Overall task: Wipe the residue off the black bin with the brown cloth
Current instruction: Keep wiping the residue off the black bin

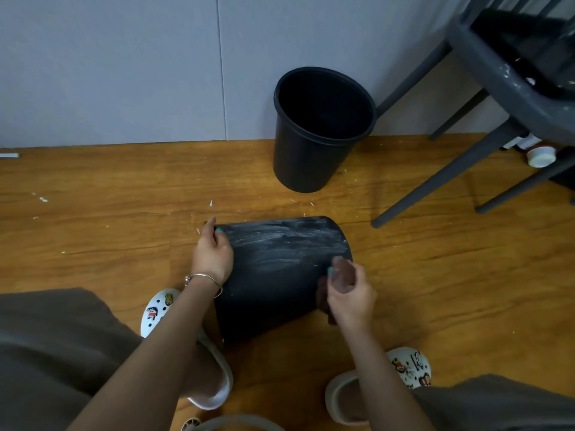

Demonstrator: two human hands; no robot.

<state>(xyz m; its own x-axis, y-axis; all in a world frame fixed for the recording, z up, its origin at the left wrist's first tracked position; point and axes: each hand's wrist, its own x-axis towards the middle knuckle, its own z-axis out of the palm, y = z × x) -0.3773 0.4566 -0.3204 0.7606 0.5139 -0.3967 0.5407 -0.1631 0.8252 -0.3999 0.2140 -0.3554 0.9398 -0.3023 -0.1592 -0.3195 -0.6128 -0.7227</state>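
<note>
Head view: I was looking down at a wooden floor (124, 188) below a grey wall, with my knees and two decorated clogs at the bottom edge.
Grey chair (497, 98): it stood at the right, its legs reaching onto the floor, apart from the work.
Upright bin (314, 141): a second black bin stood open-mouthed against the wall, just beyond the one I was cleaning; I could see no residue on it.
Black bin (280, 275): the task's bin was upside down on the floor between my feet, tilted, its base away from me.
Residue (280, 241): white smears covered the far upper part of the bin's wall, thickest near the base; the nearer half looked mostly dark, with a few specks.
Left hand (213, 253): it gripped the bin's left edge, thumb over the top, steadying it.
Right hand (350, 290): its fingers were closed round the brown cloth (340, 275), bunched at the bin's right side and touching the wall.
Step in hand: I judged the wiping to be under way, with much of the smear still to clear.
Next move: I reckoned the cloth had to sweep leftward and away across the white patch with firm pressure, while the left hand kept the bin from rolling.
Floor scraps: small white flecks lay scattered around both bins.
</note>
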